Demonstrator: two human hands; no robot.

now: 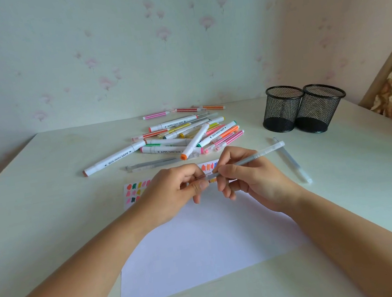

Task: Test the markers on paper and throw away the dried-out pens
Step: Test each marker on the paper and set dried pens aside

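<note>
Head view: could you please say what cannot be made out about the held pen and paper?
Grey pen tip: head view, covered by left hand; capped or not, unclear.
Pen's print: head view, too small.
Paper middle swatches: head view, behind left hand and right hand.

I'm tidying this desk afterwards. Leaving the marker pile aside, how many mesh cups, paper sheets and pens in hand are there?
Mesh cups: 2
Paper sheet: 1
Held grey pen: 1
Total: 4
</note>
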